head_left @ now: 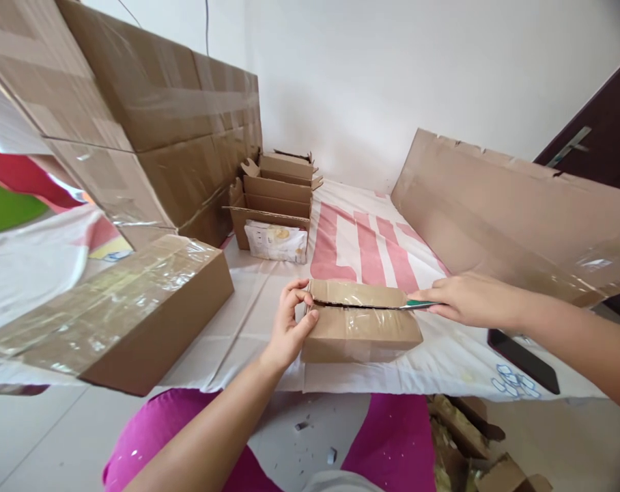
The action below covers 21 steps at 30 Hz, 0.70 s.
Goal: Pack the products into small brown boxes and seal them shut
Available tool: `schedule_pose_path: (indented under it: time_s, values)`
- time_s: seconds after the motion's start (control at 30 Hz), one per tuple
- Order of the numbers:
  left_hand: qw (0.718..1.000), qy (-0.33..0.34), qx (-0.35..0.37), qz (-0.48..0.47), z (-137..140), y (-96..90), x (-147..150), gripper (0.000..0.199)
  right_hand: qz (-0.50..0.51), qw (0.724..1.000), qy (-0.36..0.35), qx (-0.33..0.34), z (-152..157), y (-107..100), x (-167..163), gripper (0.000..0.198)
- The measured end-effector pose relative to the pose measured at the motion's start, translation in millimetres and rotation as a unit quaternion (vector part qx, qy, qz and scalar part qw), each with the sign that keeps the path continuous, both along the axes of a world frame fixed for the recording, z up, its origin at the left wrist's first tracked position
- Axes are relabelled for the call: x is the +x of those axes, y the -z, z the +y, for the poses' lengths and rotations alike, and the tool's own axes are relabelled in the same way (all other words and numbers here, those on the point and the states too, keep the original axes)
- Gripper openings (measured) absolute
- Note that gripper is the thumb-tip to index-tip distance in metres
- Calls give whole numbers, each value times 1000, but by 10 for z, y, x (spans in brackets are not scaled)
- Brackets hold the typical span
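Observation:
A small brown cardboard box lies in front of me near the table's edge, with shiny tape across it. A dark slit runs lengthwise along its top. My left hand grips the box's left end, thumb on the near side of the slit and fingers on the far side. In my right hand is a green cutter knife, its tip at the right end of the slit. My right fingers are closed around it, and part of the knife is hidden by them.
Open-topped cartons and a white packet stand beyond the box. A long taped box lies at left, beside stacked large boxes. A cardboard panel and a phone are at right; cardboard scraps lie below.

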<state>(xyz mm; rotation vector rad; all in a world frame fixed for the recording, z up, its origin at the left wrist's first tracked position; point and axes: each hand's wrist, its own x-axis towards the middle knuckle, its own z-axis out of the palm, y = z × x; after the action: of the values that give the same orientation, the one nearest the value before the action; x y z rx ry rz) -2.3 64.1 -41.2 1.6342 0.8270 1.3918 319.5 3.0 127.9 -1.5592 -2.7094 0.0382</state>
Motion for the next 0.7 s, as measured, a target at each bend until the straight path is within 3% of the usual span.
schedule_pose_path:
  time_s: [0.1, 0.2, 0.3, 0.4, 0.5, 0.57, 0.7]
  values:
    - [1000, 4, 11, 23, 6, -50, -19, 30, -24, 998, 56, -29, -201, -121, 328, 32]
    - [998, 8, 28, 61, -10, -116, -52, 31, 16, 989, 145, 8, -371, 30, 636, 37]
    - [995, -22, 59, 82, -64, -183, -91, 29, 61, 961, 262, 69, -504, 599, 770, 41]
    - [989, -27, 123, 72, -126, -276, -153, 23, 49, 951, 300, 51, -601, 1357, 696, 43]
    - [973, 111, 181, 94, -168, -411, -262, 12, 50, 959, 277, 35, -666, 1837, 552, 43]
    - [943, 223, 196, 150, -193, -514, -352, 17, 83, 957, 267, 73, -705, 1860, 448, 40]
    - [907, 311, 163, 232, -235, -682, -513, 27, 240, 914, 246, 216, -835, 1435, 86, 33]
